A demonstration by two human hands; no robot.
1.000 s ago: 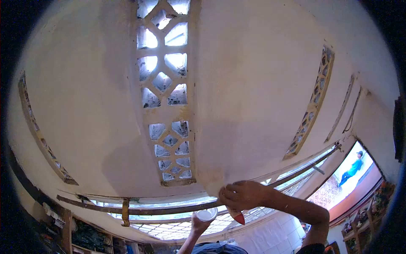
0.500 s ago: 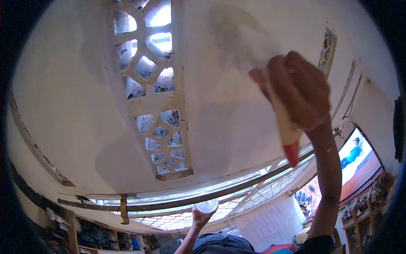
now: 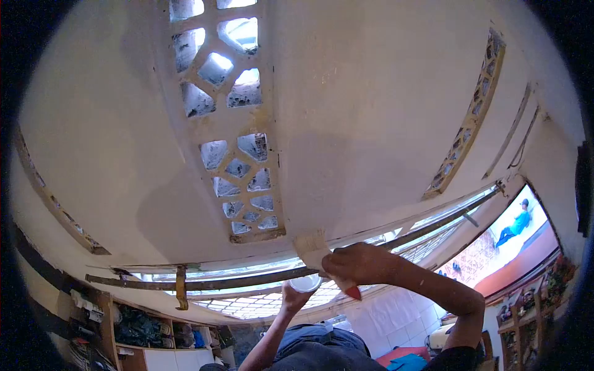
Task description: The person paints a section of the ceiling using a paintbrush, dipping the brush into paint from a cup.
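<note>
My right hand (image 3: pixel 349 264) is closed around the handle of a wide paintbrush (image 3: pixel 312 246), whose red handle end points down to the right. Its pale bristles point up and overlap the lower part of the whitish wall (image 3: pixel 346 136), just above the long rod. Lower down, my left hand (image 3: pixel 296 298) grips a small white cup (image 3: pixel 305 283) by its side, the opening facing up. The brush is close above the cup in this view. What the cup contains does not show clearly.
Patterned vent blocks (image 3: pixel 257 232) with dirty openings run up the wall to the left. A dark curtain rod (image 3: pixel 247 282) crosses above a bright grilled window. Shelves (image 3: pixel 139 331) stand at lower left; a lit television screen (image 3: pixel 510 232) hangs at right.
My right hand has brought the brush down and to the left, from high on the wall to near the cup. My left hand still holds the cup, slightly higher in view.
</note>
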